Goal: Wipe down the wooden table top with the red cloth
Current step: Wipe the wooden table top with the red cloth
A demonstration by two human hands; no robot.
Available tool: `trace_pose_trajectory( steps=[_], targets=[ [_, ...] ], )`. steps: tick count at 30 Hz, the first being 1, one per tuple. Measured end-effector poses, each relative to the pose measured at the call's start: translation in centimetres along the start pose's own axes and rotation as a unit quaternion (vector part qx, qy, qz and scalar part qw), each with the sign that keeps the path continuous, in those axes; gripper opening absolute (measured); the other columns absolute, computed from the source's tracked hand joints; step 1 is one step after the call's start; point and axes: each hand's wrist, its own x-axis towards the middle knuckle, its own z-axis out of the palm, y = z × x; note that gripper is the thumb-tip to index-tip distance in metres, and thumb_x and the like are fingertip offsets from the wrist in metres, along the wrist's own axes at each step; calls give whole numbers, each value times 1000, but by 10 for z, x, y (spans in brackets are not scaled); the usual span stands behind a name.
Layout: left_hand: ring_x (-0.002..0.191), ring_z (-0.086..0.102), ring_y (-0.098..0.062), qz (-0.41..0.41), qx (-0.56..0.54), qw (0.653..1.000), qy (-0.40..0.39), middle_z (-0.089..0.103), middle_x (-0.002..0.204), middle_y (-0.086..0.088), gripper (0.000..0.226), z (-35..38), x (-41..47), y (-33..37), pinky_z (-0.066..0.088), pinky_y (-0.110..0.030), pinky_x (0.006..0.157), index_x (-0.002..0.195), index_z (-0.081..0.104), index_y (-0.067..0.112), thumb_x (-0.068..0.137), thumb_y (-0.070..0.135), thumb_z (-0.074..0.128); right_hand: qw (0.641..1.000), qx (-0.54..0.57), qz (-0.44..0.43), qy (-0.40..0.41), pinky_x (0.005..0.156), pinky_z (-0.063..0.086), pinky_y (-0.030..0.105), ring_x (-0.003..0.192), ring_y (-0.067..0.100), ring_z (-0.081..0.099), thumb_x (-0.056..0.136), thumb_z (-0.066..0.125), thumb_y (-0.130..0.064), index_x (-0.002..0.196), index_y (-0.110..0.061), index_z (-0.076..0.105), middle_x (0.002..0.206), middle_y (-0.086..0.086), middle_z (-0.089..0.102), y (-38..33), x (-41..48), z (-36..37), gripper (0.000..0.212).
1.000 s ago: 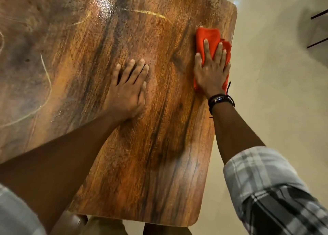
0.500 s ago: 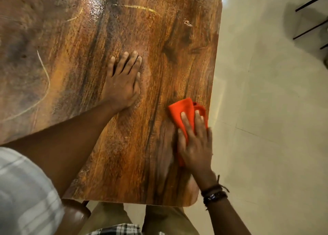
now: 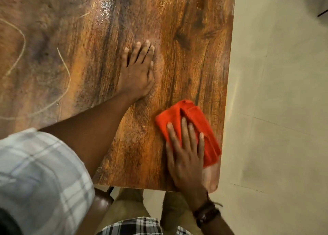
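Note:
The wooden table top (image 3: 195, 39) fills most of the view, dark-grained and glossy, with pale scratch marks at the left and top. A folded red cloth (image 3: 195, 117) lies near the table's right edge, close to the near right corner. My right hand (image 3: 186, 156) presses flat on the cloth with straight fingers, covering its near part. My left hand (image 3: 138, 73) rests flat on the bare wood in the middle of the table, fingers straight and pointing away from me.
Pale tiled floor (image 3: 275, 110) runs along the table's right side. A brown chair seat (image 3: 101, 202) shows under the near edge beside my legs. A dark thin leg of some furniture (image 3: 322, 13) shows at the top right.
My right hand slid the red cloth from the far right corner back along the right edge toward the near corner. My left hand stayed flat in the same spot.

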Motion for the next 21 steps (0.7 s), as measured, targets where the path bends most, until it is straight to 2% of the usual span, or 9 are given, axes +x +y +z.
trace_pose_trajectory(
  steps=[5,8,13,18,21],
  targets=[
    [155,6,-24,8,3,1000,2,12,168,-3,57,-1,1,0,2,-52,124,159,17,14,104,31,17,995,-66,-69,-43,123,13,53,152,27,22,105,26,-52,157,-34,27,168,2,14,16,-94,9,54],
    [155,6,-24,5,-7,1000,7,14,168,-3,57,1,1,-1,2,-52,124,159,19,14,104,31,18,996,-61,-31,-48,122,17,54,152,29,24,105,26,-54,156,-33,31,167,5,18,37,-98,1,55],
    [155,6,-24,6,-1,1000,12,14,168,-3,56,4,4,-1,2,-53,124,159,19,14,105,29,21,998,-6,65,3,120,14,61,154,28,16,104,26,-52,154,-28,35,166,9,18,48,-38,-9,56],
    [155,7,-24,3,-10,1000,20,15,167,-3,56,3,4,0,3,-53,124,158,20,14,105,30,21,992,20,121,23,122,8,59,156,24,2,102,22,-58,159,-35,17,169,6,5,60,56,-18,62],
    [155,7,-24,-1,-9,1000,25,15,167,-4,57,4,5,0,5,-53,124,159,17,13,105,30,21,990,20,133,45,122,13,59,155,27,7,100,23,-59,159,-36,17,168,7,8,68,116,-24,63]
  ],
)
